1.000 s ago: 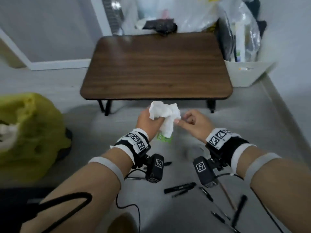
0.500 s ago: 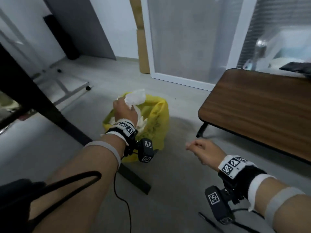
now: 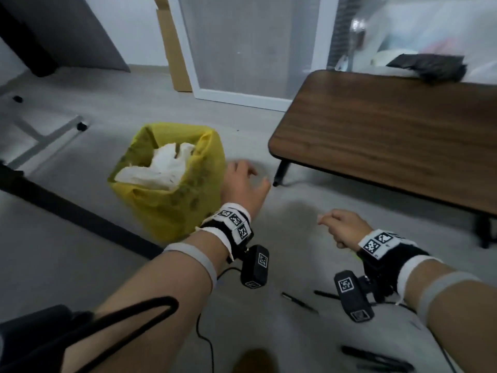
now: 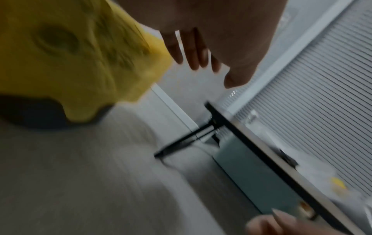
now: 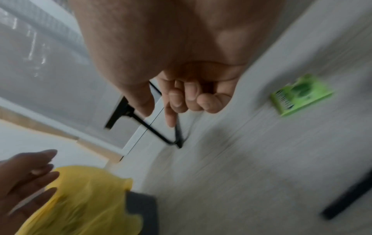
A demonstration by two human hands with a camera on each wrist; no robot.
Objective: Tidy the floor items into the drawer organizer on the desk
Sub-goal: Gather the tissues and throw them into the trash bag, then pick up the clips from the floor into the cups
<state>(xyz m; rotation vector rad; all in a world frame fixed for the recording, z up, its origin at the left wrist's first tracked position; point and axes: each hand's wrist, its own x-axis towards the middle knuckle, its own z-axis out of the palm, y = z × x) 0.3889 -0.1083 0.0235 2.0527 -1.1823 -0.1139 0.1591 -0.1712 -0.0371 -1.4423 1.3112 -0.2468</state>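
Two empty hands show in the head view: the left hand (image 3: 243,181), its grip wide with fingers spread, hangs just beside the yellow-lined waste bin (image 3: 172,181) holding crumpled white tissue (image 3: 161,165); the right hand (image 3: 343,227) is loosely curled, holding nothing. Thin black pens (image 3: 298,301) lie on the grey floor (image 3: 80,265) near the wrists and could be trodden on or overlooked. Left wrist view: straight fingers (image 4: 193,52), much blur. Right wrist view: a small green packet (image 5: 300,94) on the floor, easily missed; no drawer organizer visible.

Wood-grain table (image 3: 390,146); yellow plastic bin liner (image 3: 172,205).
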